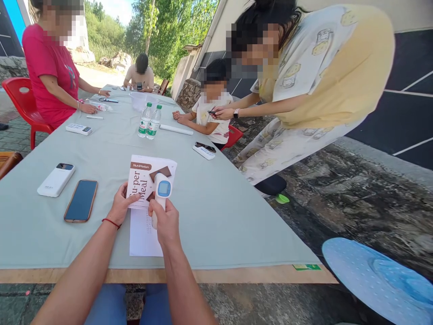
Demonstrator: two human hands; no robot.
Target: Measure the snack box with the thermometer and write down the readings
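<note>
My right hand (164, 220) is wrapped round the handle of a white infrared thermometer (158, 180), whose blue-framed screen faces me. Just left of it, my left hand (122, 201) grips the edge of a printed box (139, 185) marked "NutriMotion", with brown bars pictured on its front; the thumb lies over the front. The thermometer covers part of the box's right side. Beneath both lies a white sheet of paper (144, 241) with faint lines of print. To the left of my left hand, a phone (80, 201) in a brown case rests screen up.
White power banks (56, 179) lie about the cloth-covered table (233, 225). Two water bottles (149, 120) stand mid-table by a white roll (176, 129) and a clear basin (140, 100). Other people sit along both sides and the far end; one bends over at right. A blue hat (375, 275) is lower right.
</note>
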